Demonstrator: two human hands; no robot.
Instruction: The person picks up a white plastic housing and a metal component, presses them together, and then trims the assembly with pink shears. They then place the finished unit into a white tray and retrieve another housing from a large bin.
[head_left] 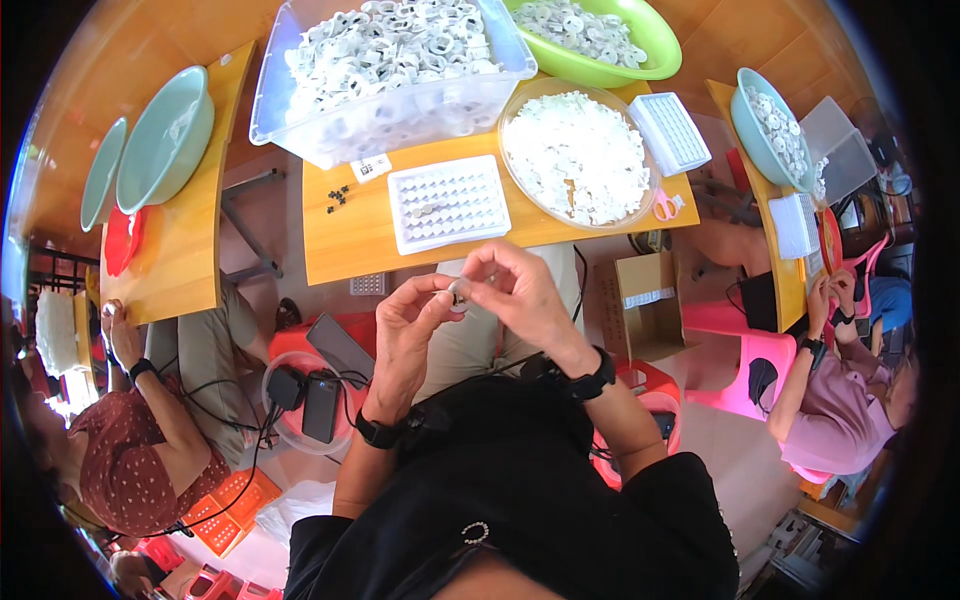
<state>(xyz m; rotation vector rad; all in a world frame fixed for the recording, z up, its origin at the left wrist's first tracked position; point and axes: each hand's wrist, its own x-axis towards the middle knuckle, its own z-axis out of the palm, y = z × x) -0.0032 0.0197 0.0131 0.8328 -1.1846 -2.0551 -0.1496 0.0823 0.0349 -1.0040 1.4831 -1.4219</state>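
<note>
Three narrow wooden worktops: one (360, 235) at centre, one (185, 240) at left, one (775, 225) at right. Reddish-brown floor (270, 215) seen btwn them. Pink plastic stool (755, 365) placed at right, orange crate (235, 505) at lower left. Scene evenly lit; no walls or windows made out.

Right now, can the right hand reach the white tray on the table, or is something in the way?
Probably yes. The right hand hovers just below the white tray, with nothing between them. However, it shares a small grey part with the left hand.
</note>
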